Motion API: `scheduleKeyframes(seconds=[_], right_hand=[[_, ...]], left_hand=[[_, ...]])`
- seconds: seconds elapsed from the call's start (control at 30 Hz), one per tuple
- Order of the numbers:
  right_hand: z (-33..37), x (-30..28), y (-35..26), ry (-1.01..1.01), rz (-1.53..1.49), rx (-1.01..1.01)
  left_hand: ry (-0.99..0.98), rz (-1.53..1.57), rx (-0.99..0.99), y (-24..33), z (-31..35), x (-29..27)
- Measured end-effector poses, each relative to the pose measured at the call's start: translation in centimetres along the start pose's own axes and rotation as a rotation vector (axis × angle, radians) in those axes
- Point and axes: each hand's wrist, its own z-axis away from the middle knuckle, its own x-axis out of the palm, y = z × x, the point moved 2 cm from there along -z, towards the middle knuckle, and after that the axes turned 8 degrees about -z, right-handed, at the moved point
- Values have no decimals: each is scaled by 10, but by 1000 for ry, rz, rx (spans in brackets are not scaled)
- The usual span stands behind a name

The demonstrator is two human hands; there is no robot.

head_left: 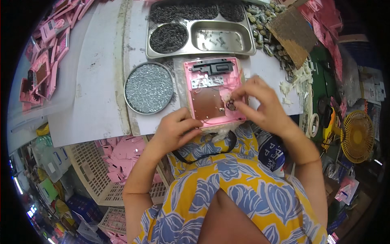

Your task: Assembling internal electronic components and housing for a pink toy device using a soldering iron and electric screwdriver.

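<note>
A pink plastic casing lies open side up at the table's near edge. Inside it are a brown circuit board, a black mechanism along the far side and a silvery perforated strip. My left hand grips the casing's near left corner, fingers curled over the rim. Over the casing's right side, thumb and fingers of my right hand close around a small round dark part; its exact kind is hard to make out. Thin wires run near it.
A round tin of small silvery pieces stands left of the casing. Beyond is a metal compartment tray with dark screws. Small metal parts and a brown board lie far right. A plastic crate holds pink pieces below; a yellow fan stands right.
</note>
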Motion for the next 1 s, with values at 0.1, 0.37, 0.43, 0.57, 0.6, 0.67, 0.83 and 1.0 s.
scheduleKeyframes(seconds=[0.1, 0.37, 0.43, 0.57, 0.6, 0.67, 0.83, 1.0], right_hand=[[33, 23, 18, 41, 86, 79], [33, 33, 28, 84, 195, -182], [35, 32, 40, 96, 48, -184], [35, 31, 37, 62, 163, -236], [32, 32, 27, 49, 225, -235], [30, 30, 21, 18, 276, -213], [30, 25, 25, 23, 211, -123], [26, 31, 19, 16, 277, -137]], left_hand=[[-23, -29, -57, 4, 1, -3], [1, -51, -108, 8, 7, -2], [13, -42, -115, 8, 8, -1], [-2, -42, -115, 8, 7, -1], [-11, -52, -115, 9, 7, -2], [-35, -72, -117, 11, 6, -3], [-127, -104, -130, 19, -4, -14], [-175, -94, -147, 19, -6, -18]])
